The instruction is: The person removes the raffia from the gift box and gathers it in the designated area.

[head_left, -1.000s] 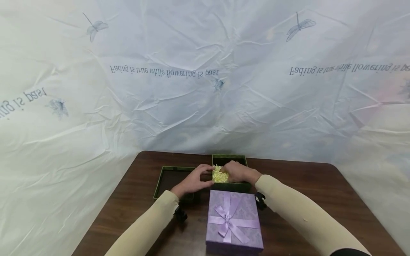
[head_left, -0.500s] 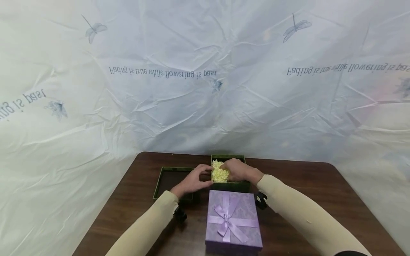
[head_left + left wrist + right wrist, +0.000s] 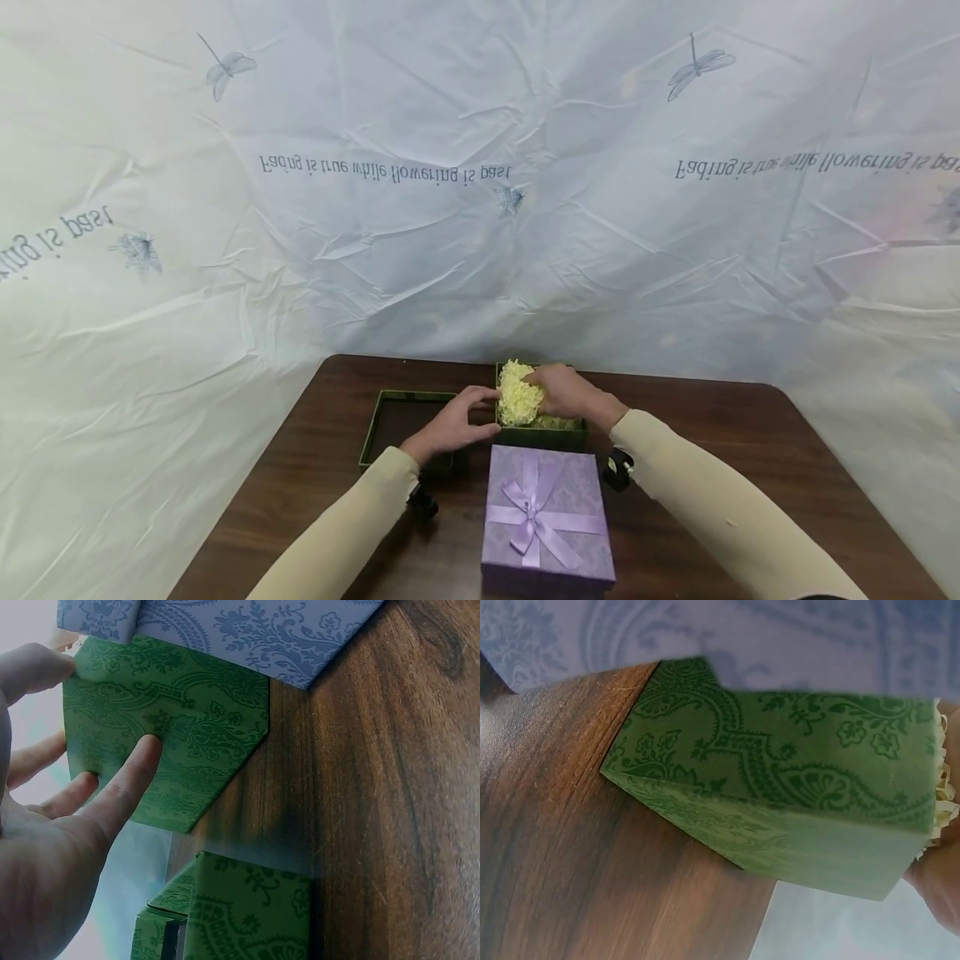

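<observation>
A clump of pale yellow shredded paper (image 3: 517, 398) bulges up at the left side of the open green box (image 3: 547, 436). My right hand (image 3: 567, 392) grips the clump's right side, its fingertips partly hidden in the strands. More yellow shreds show low in the box below that hand. Against the box's left wall, my left hand (image 3: 450, 427) rests with fingers spread and thumb extended. The left wrist view shows the fingers of this hand (image 3: 52, 877) touching the patterned green wall. In the right wrist view the box's wall (image 3: 780, 757) hides most of the paper.
A purple gift box (image 3: 585, 483) with a ribbon bow stands just in front of the green box. To the left lies a shallow green-edged lid (image 3: 369, 437), hollow side up. The brown wooden table (image 3: 697, 442) meets a white printed curtain (image 3: 450, 275) behind.
My right hand has lifted the shredded paper from inside the green box up above its rim, moving slightly right. The left hand has stayed at the box's side.
</observation>
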{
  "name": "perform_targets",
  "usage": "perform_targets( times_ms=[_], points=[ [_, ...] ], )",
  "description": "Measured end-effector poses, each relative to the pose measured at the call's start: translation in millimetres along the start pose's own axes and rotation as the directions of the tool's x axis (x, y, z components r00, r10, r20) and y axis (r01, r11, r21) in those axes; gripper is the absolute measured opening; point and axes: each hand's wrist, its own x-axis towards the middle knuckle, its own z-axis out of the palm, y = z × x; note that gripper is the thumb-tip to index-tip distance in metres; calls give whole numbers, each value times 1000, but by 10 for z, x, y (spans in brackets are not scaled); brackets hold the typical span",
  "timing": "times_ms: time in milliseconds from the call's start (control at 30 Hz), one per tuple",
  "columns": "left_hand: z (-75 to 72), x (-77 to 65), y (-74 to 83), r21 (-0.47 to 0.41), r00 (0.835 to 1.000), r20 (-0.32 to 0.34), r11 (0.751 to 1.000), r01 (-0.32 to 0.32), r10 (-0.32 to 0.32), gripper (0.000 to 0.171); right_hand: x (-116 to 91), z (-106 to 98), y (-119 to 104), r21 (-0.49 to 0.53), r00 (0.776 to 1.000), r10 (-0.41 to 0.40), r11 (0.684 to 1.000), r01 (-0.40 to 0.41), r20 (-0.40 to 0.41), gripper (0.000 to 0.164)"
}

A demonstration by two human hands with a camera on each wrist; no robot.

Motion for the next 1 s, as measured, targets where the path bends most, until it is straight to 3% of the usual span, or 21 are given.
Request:
perform_targets(
  times_ms=[433,833,1000],
  points=[
    [16,-5,2,7,999,-12,999,35,-35,59,-57,-56,62,-43,982,-72,997,66,-175,54],
    [6,-10,9,-7,999,-10,999,36,-36,58,-84,-163,82,29,973,-28,999,36,-229,56],
    [6,-10,-7,1,999,-9,999,37,-37,57,-99,-211,75,16,959,-58,998,65,-278,58]
  ],
)
